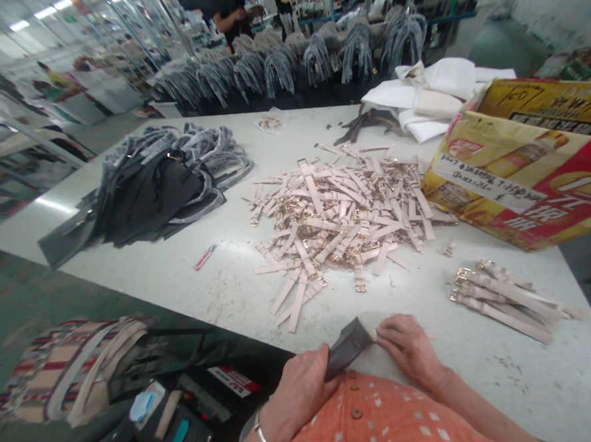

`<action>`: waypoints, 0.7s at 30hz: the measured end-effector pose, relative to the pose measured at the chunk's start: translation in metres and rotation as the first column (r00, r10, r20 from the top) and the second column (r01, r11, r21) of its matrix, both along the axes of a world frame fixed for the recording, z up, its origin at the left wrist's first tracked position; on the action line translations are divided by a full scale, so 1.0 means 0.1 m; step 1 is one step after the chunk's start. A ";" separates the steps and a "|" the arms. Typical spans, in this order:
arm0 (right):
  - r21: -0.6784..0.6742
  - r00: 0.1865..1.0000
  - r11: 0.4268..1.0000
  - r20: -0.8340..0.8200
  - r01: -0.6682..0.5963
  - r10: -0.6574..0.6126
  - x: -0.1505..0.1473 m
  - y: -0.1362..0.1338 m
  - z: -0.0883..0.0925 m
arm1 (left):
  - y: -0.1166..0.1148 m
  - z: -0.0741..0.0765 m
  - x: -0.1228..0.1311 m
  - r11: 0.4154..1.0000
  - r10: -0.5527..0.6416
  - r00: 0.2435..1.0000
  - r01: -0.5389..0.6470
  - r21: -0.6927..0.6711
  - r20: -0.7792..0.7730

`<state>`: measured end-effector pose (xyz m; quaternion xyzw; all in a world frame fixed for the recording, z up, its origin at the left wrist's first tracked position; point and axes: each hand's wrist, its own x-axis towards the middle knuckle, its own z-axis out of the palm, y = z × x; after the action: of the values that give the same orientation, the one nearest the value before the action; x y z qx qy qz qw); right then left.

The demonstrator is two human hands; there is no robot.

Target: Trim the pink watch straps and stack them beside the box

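Observation:
My left hand (306, 382) is closed around a dark grey leather-like piece (348, 347) at the table's near edge, close to my body. At the right end of that piece, the fingers of my right hand (410, 348) are pinched on a small pale pink strap (374, 335), mostly hidden by the fingers. Beyond my hands spreads a large heap of pale pink buckle straps (341, 210) with gold-coloured buckles. A smaller bunch of buckle straps (506, 297) lies to the right, its buckles pointing left.
Dark pieces with wrapped handles (157, 186) are piled at the left of the white table (241, 291). A pink cutter (205, 257) lies nearer. A yellow and red carton (523, 175) stands right, white sheets (433, 96) behind it. A striped cushion (71, 371) is below left.

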<state>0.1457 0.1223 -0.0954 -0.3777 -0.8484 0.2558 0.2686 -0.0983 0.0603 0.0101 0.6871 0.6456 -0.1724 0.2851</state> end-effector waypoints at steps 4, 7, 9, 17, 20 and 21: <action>0.031 1.000 0.999 0.016 -0.009 0.008 0.01 0.00 -0.04 | 0.02 0.02 0.02 1.000 0.006 1.000 -0.006 -0.018 -0.004; 0.069 0.999 0.998 0.041 0.001 -0.004 0.00 -0.01 -0.05 | 0.02 0.04 0.04 1.000 0.012 1.000 -0.012 -0.010 -0.002; 0.091 0.998 0.996 0.056 0.012 -0.017 -0.02 0.00 -0.04 | 0.03 0.06 0.04 1.000 0.008 1.000 -0.008 -0.023 0.006; 0.144 0.978 0.986 0.175 0.088 -0.113 -0.13 0.02 -0.04 | 0.03 0.04 0.05 0.997 0.025 1.000 -0.024 -0.067 0.015; 0.176 0.968 0.977 0.199 0.119 -0.153 -0.19 0.07 -0.11 | 0.02 0.02 0.05 0.998 0.041 0.999 -0.040 -0.043 0.025; 0.178 0.967 0.975 0.193 0.130 -0.164 -0.21 0.09 -0.13 | 0.02 0.02 0.05 0.998 0.052 0.998 -0.051 -0.038 0.029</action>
<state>0.1247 0.1310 -0.1085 -0.4408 -0.8595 0.1238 0.2273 -0.0932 0.0619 0.0120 0.6676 0.6553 -0.1665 0.3118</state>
